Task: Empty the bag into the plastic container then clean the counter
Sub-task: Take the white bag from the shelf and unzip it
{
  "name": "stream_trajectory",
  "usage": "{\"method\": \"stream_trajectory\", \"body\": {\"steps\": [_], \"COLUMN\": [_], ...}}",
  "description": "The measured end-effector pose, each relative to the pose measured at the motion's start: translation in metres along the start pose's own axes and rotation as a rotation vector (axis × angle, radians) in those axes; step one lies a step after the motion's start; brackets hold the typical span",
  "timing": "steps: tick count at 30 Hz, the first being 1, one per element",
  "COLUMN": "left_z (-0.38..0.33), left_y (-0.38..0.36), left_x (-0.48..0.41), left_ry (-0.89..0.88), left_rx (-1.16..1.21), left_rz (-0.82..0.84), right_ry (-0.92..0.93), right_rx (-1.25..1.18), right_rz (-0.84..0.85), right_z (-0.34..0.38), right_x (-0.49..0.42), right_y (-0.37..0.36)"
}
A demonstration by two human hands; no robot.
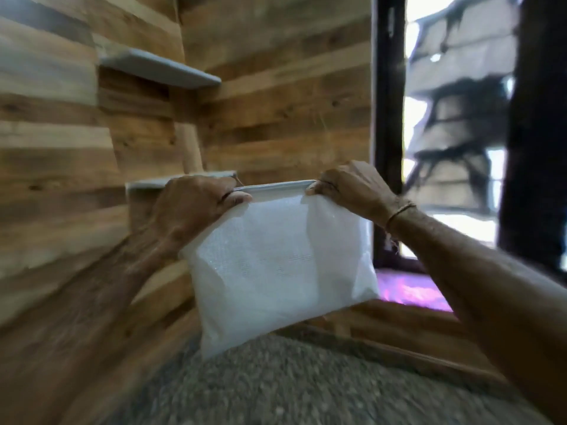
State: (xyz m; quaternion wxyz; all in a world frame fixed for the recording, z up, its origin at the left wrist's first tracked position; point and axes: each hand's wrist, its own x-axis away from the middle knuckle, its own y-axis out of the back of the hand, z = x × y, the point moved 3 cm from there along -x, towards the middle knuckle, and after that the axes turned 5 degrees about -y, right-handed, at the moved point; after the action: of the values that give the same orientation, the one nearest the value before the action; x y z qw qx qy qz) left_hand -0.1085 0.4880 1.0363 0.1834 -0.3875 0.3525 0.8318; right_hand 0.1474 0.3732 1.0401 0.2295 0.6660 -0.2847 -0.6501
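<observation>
A white woven bag point(276, 268) hangs upright in the air over the speckled grey counter point(276, 388). Its bottom corner is close to the counter surface. My left hand point(193, 207) pinches the bag's top left corner. My right hand point(349, 188) pinches the top right corner, so the top edge is stretched flat between them. The bag looks full and bulges in its lower part. No plastic container is in view. The picture is blurred by motion.
Wooden plank walls meet in a corner behind the bag. Two small grey shelves point(159, 67) point(147, 182) stick out from the left wall. A dark-framed window point(389, 118) stands at the right, with a purple patch point(411, 289) below it.
</observation>
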Motion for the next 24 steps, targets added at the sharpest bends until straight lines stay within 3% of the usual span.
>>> {"method": "stream_trajectory", "body": {"steps": [14, 24], "left_z": [-0.218, -0.29], "left_y": [-0.05, -0.059], "left_x": [0.196, 0.328], "left_ry": [0.105, 0.193], "left_rx": [0.334, 0.374], "left_rz": [0.365, 0.595], "right_ry": [-0.195, -0.36], "right_rx": [-0.048, -0.173], "right_rz": [0.386, 0.584], "right_z": [0.0, 0.045], "right_x": [0.276, 0.403], "right_y": [-0.06, -0.128]}}
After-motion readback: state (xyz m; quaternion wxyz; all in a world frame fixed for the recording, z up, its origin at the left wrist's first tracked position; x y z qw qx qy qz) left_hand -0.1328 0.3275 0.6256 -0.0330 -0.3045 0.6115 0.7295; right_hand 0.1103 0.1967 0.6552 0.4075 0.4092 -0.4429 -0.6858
